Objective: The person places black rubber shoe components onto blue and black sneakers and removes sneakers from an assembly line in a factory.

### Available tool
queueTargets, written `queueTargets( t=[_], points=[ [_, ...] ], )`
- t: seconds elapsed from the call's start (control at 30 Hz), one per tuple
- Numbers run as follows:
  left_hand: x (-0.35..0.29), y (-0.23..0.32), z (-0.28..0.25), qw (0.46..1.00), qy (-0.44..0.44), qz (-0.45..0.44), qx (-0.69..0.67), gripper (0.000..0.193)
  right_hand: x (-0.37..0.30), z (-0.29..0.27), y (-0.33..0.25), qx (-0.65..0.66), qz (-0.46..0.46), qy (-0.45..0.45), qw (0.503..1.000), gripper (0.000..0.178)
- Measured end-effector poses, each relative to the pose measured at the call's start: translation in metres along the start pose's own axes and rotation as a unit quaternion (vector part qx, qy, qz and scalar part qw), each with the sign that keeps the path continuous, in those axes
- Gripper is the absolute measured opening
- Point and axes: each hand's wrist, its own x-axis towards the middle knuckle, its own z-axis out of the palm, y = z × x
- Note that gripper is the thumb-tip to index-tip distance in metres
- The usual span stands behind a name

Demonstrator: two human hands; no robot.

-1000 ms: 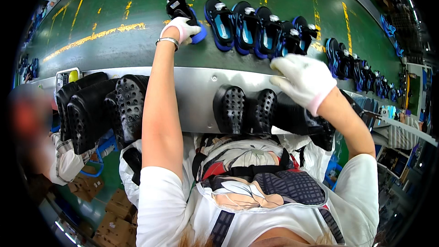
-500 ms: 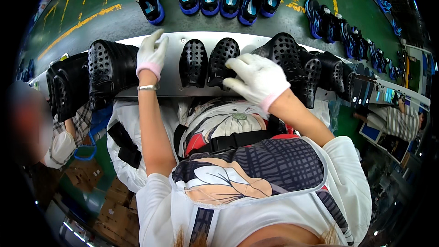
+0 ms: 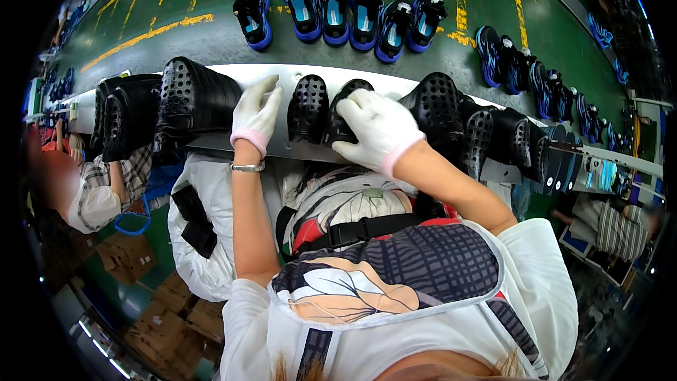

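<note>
Two black perforated shoe-shaped plastic forms lie side by side on the metal bench in front of me. The left form (image 3: 308, 109) lies untouched. My right hand (image 3: 379, 128), in a white glove, is over the right form (image 3: 341, 125), its fingers curled on the top and its thumb by the near end. My left hand (image 3: 257, 114), also gloved, is raised with thumb and fingers apart and nothing between them. It is beside the right end of a long nested stack of the same forms (image 3: 180, 99). Another stack (image 3: 436, 102) stands right of my right hand.
The narrow metal bench (image 3: 282, 72) runs across in front of me. Beyond it, several black and blue sneakers (image 3: 335, 10) stand in a row on the green floor, with more (image 3: 543, 88) at right. A co-worker (image 3: 95, 194) sits at left, near cardboard boxes (image 3: 159, 324).
My right hand has closed its fingers more onto the right form. My left hand stays raised by the left stack, its fingers slightly turned. The whole view has shifted a little.
</note>
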Motion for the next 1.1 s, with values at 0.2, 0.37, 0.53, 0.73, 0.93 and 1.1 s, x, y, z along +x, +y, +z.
queueTargets(
  t=[0.2,0.37,0.53,0.73,0.93,1.1],
  points=[
    [0.003,0.053,-0.009,0.923,-0.16,-0.026,-0.349,0.063,-0.017,-0.063,-0.028,0.06,-0.119,0.121,0.984,0.051],
    [-0.007,0.089,-0.002,0.614,-0.389,-0.079,-0.683,0.062,0.009,-0.082,-0.037,0.038,-0.202,0.121,0.971,0.046],
    [0.027,0.061,0.004,0.681,-0.269,-0.027,-0.68,0.049,0.05,-0.07,-0.021,0.033,-0.04,0.015,0.999,0.047],
    [0.071,0.038,0.002,0.766,-0.146,0.006,-0.626,0.039,0.118,-0.043,0.003,-0.032,0.053,-0.099,0.993,0.047],
    [0.121,0.005,0.012,0.745,-0.199,-0.05,-0.635,0.029,0.163,-0.013,0.024,-0.081,0.08,-0.059,0.992,0.044],
    [0.161,-0.038,0.041,0.964,-0.132,-0.025,-0.23,0.051,0.212,-0.005,0.049,-0.064,0.205,-0.197,0.957,0.053]
  ],
)
